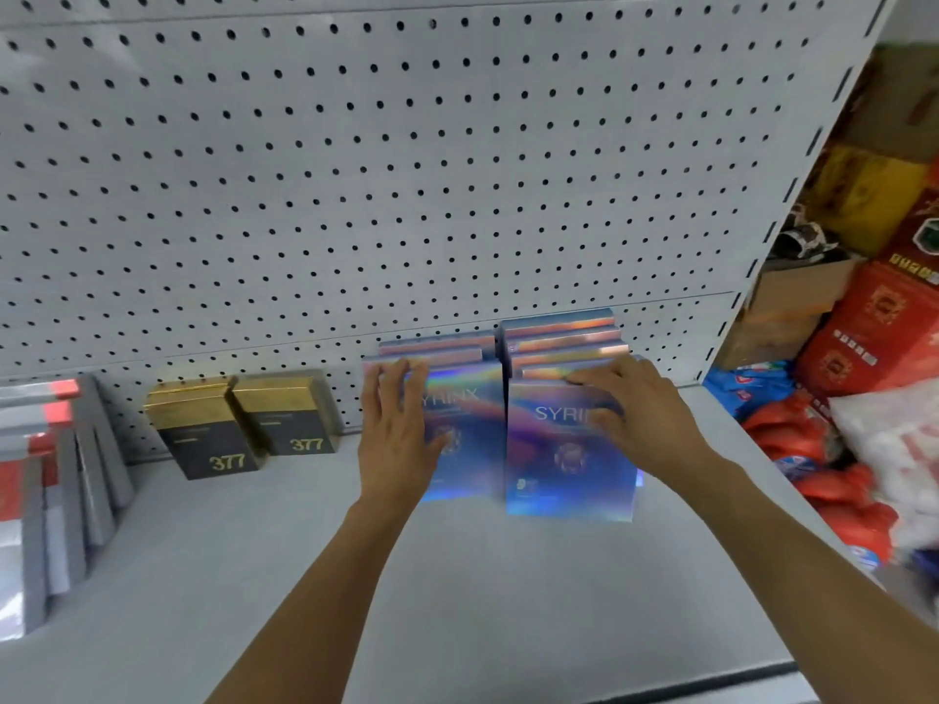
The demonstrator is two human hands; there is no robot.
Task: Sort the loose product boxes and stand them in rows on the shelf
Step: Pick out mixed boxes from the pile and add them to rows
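Observation:
Two rows of shiny blue holographic boxes marked SYRINX stand upright on the white shelf (457, 576), running back toward the pegboard. My left hand (396, 439) lies flat against the front box of the left row (467, 429), fingertips over its top edge. My right hand (635, 414) rests on the front box of the right row (569, 475), fingers reaching over the top onto the boxes behind, thumb on its face. Neither hand lifts a box.
Two rows of black-and-gold boxes marked 377 (218, 434) stand left of the blue rows. Grey-and-red boxes (56, 480) lean at the far left. The white pegboard (355, 170) backs the shelf. Red cartons and bags (864, 378) are piled past the right upright.

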